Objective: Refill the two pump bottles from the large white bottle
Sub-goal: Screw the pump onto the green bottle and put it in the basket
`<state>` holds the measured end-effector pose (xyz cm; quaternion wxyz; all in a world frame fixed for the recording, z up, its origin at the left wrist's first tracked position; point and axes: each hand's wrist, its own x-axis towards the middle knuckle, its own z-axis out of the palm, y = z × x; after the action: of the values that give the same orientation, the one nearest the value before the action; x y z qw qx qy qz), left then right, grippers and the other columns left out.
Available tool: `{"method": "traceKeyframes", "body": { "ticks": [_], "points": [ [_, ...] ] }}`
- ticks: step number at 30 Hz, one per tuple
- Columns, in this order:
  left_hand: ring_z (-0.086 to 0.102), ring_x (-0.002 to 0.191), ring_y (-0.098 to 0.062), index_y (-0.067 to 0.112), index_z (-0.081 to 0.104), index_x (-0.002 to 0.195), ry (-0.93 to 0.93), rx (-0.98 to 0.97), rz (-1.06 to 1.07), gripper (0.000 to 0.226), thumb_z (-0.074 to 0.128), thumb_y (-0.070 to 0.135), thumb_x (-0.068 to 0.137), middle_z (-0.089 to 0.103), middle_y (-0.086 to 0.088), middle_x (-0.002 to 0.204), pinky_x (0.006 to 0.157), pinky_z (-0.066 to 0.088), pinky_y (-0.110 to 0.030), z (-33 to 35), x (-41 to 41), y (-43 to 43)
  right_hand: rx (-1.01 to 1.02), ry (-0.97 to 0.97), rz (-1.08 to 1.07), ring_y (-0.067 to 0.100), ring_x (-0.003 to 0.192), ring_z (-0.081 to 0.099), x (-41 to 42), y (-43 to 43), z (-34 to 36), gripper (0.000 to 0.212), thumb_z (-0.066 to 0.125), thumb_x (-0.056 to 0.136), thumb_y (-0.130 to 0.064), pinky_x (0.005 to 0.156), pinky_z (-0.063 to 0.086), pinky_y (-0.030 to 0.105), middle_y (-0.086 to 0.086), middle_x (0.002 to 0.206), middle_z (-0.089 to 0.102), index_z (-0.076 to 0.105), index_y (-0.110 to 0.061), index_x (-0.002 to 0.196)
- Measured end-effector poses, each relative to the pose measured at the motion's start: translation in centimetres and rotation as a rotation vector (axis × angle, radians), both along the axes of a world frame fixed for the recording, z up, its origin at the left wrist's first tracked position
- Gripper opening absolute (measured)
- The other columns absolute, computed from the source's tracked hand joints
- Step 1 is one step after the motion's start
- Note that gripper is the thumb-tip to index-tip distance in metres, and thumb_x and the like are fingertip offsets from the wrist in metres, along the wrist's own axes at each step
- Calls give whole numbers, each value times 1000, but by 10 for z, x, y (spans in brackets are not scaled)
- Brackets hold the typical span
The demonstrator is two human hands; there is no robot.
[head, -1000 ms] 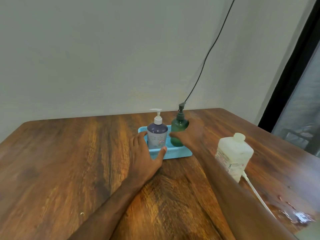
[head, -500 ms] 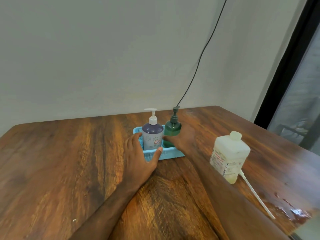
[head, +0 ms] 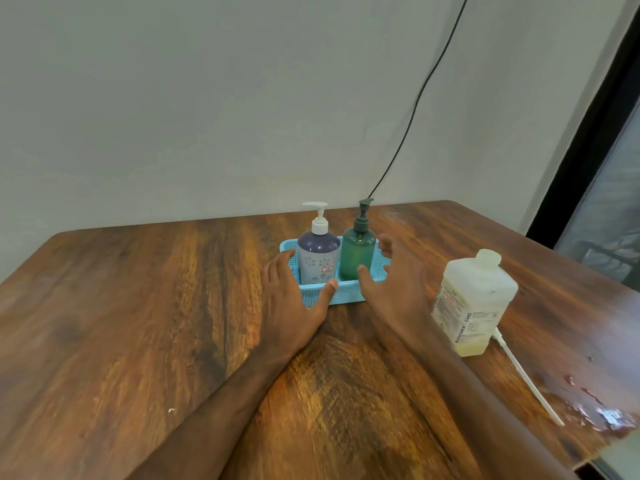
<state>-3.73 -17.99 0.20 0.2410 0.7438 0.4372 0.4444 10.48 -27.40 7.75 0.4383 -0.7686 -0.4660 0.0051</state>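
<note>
Two pump bottles stand upright in a small blue basket at the back of the table: a purple bottle with a white pump on the left, a green bottle with a dark pump on the right. My left hand lies flat at the basket's front left corner, with its fingers along the left end and its thumb on the front wall. My right hand hovers with spread fingers at the basket's right end, off the green bottle. The large white bottle stands capped to the right, untouched.
A thin white tube lies on the wooden table from the white bottle toward the right edge, ending near a wet patch. A black cable hangs down the wall behind the bottles. A dark window frame is at far right.
My right hand has come off the green bottle and moved right, fingers spreading. My left hand has stayed at the basket's corner. The camera view has shifted slightly.
</note>
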Motion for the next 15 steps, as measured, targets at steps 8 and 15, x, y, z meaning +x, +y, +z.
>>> {"method": "traceKeyframes", "body": {
  "ticks": [8,15],
  "points": [
    [38,146,-24,20,29,158,-62,-14,10,104,53,83,79,39,-3,158,121,42,-49,0,-2,-1,87,71,139,5,105,65,-12,-13,-4,46,80,86,-27,81,57,14,-6,121,68,62,-19,127],
    [30,151,-25,18,21,162,-9,-10,-31,113,60,78,75,30,-5,163,125,36,-53,-2,-3,-2,-29,126,191,9,110,56,-29,40,10,70,84,77,-47,91,46,23,-6,131,61,53,-20,133]
  ]
}}
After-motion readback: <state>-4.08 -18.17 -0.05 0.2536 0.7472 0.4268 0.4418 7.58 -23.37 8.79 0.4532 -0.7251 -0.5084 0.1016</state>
